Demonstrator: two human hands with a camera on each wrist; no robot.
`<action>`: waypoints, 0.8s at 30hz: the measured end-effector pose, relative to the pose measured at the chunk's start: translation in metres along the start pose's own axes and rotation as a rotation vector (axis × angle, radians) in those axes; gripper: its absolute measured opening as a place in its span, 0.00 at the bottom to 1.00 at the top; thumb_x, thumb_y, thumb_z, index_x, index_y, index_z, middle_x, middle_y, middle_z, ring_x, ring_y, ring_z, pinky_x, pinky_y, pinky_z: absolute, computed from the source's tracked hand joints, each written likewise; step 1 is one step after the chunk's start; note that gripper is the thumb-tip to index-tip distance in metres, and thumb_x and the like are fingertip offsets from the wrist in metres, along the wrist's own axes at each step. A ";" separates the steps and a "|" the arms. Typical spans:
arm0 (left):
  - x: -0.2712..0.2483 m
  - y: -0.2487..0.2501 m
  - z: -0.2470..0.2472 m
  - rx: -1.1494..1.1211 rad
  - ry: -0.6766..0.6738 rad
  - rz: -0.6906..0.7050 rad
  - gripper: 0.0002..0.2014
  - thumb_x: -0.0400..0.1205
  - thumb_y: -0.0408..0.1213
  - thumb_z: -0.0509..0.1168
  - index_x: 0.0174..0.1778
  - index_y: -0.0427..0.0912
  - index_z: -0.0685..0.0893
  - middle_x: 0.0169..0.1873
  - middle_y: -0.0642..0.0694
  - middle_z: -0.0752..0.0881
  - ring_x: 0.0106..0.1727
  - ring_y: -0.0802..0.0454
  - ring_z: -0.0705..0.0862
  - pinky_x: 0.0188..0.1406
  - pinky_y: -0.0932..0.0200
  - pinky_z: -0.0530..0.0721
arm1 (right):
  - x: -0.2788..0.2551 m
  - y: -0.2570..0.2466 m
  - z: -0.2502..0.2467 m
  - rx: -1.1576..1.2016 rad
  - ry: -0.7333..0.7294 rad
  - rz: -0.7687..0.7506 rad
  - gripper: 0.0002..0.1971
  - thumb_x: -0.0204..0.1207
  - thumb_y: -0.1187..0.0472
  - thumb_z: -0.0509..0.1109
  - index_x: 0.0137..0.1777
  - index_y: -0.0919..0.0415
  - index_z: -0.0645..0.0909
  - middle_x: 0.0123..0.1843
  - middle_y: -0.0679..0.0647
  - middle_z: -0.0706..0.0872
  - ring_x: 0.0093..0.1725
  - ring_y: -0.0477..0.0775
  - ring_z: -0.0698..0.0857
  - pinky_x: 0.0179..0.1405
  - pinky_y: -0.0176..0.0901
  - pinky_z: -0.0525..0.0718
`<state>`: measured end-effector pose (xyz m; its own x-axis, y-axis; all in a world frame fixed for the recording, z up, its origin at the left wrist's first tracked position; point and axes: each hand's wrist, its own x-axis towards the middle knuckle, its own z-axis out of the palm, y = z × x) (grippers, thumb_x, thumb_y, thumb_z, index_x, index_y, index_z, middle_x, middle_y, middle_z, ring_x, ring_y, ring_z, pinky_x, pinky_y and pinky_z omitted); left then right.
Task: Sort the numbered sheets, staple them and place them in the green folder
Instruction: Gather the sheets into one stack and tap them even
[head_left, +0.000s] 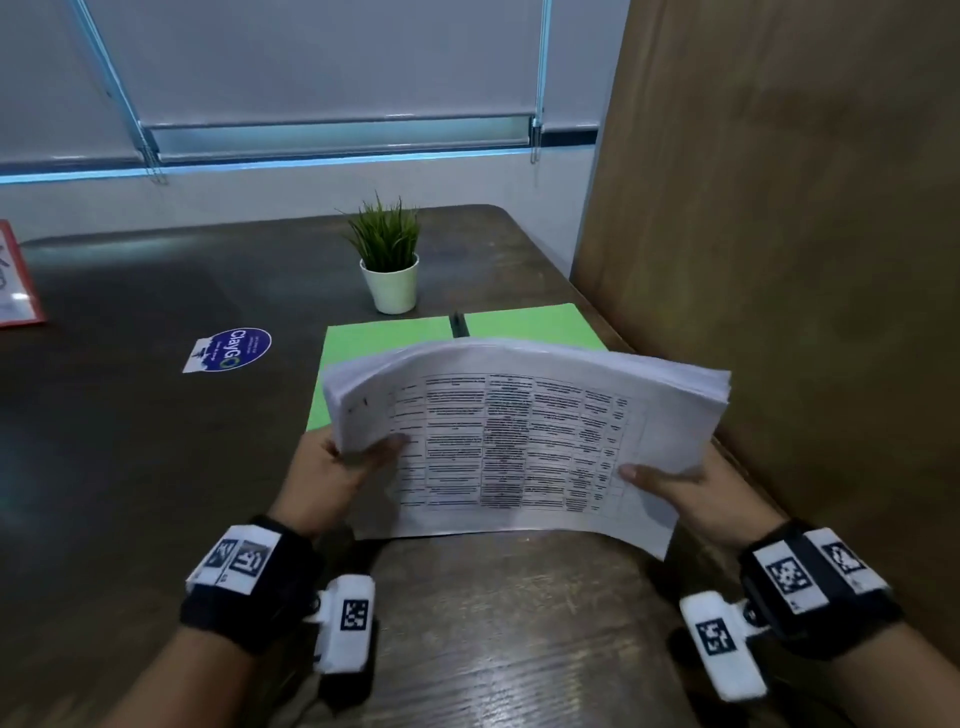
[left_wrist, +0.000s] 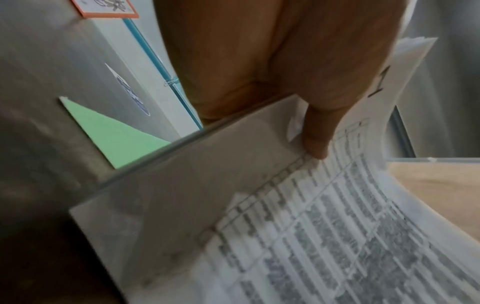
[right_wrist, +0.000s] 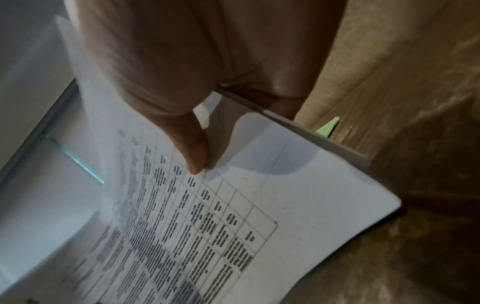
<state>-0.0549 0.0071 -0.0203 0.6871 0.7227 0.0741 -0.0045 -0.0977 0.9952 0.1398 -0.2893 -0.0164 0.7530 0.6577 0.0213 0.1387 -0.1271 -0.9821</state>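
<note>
My left hand (head_left: 332, 465) is pinching the near-left corner of the stack of sheets (head_left: 524, 431), thumb (left_wrist: 318, 131) lying on the top page and the other fingers curled underneath, out of sight. My right hand (head_left: 691, 493) is gripping the near-right edge the same way, thumb (right_wrist: 194, 152) pressing on the printed table and the rest hidden below the paper. Both grips are taking only the edges, so the stack is arching up in the middle and hanging clear of the table (head_left: 493, 623). A handwritten "1" is showing on the top page beside my left thumb in the left wrist view. I am judging the main risk to be the sheets fanning: the far-right edges are already looking staggered, and with thumbs only on the margins a loose page could be slipping out or shuffling out of order, and uneven edges would be spoiling the staple. Just beyond the stack, the green folder (head_left: 384, 335) is lying flat on the table, with a dark object (head_left: 458, 325) on it that may be the stapler, though I cannot tell. Farther off, a small potted plant (head_left: 389, 260) is standing, with a blue sticker (head_left: 231, 349) to the left.
</note>
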 end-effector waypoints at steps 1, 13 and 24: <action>-0.002 0.002 0.002 0.008 0.013 0.008 0.03 0.77 0.28 0.76 0.40 0.40 0.92 0.39 0.48 0.95 0.49 0.40 0.91 0.45 0.49 0.91 | 0.000 0.004 0.000 0.000 0.008 0.013 0.20 0.76 0.70 0.75 0.68 0.59 0.82 0.62 0.51 0.91 0.62 0.53 0.89 0.67 0.59 0.85; 0.008 0.053 0.031 -0.120 0.407 0.423 0.27 0.75 0.60 0.68 0.28 0.36 0.84 0.24 0.38 0.79 0.31 0.48 0.76 0.38 0.54 0.75 | -0.001 0.004 -0.004 0.050 -0.065 0.051 0.24 0.74 0.70 0.77 0.70 0.57 0.80 0.62 0.50 0.91 0.63 0.51 0.88 0.58 0.41 0.88; 0.019 0.050 0.016 -0.125 0.370 0.460 0.13 0.77 0.46 0.72 0.29 0.45 0.83 0.20 0.60 0.80 0.25 0.62 0.76 0.27 0.67 0.74 | 0.003 -0.017 0.000 0.148 -0.042 -0.040 0.19 0.73 0.77 0.72 0.62 0.61 0.83 0.56 0.52 0.93 0.57 0.52 0.91 0.48 0.39 0.90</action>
<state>-0.0309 0.0049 0.0295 0.2964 0.8177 0.4935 -0.3424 -0.3914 0.8542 0.1395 -0.2852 0.0002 0.7209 0.6908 0.0558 0.0695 0.0080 -0.9976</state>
